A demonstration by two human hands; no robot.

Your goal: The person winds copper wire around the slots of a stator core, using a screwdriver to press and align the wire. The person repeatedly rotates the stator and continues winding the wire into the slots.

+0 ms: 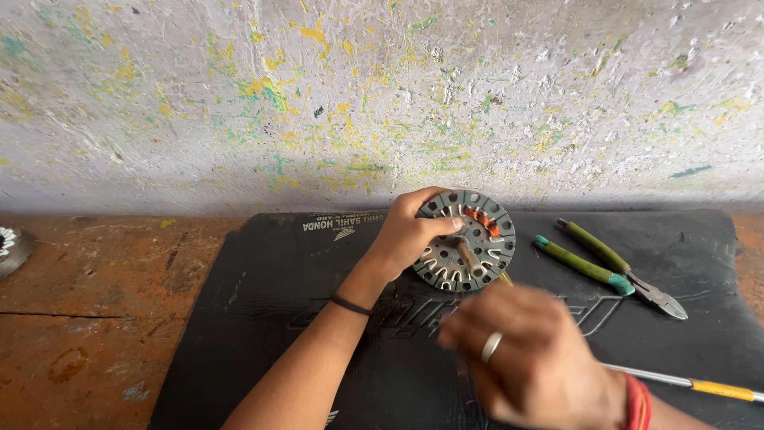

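Nearest: right hand, blurred, ring on one finger, fingers curled loosely; can't tell if pinching anything, maybe thin wire. Behind it, a rod w/ yellow grip lying on black rubber mat. Mid-mat: left hand clamped on rim of round slotted metal disc, thumb across its face, disc tipped up on edge; short shaft in centre, bit of copper winding in upper slots. Just right of disc, apart from it: green-handled pliers. Far left on rusty-brown desk: another toothed metal part. Beyond: paint-spattered wall. Risks, as judged: disc rolling if grip eases; slot edges nicking wire or fingertips.
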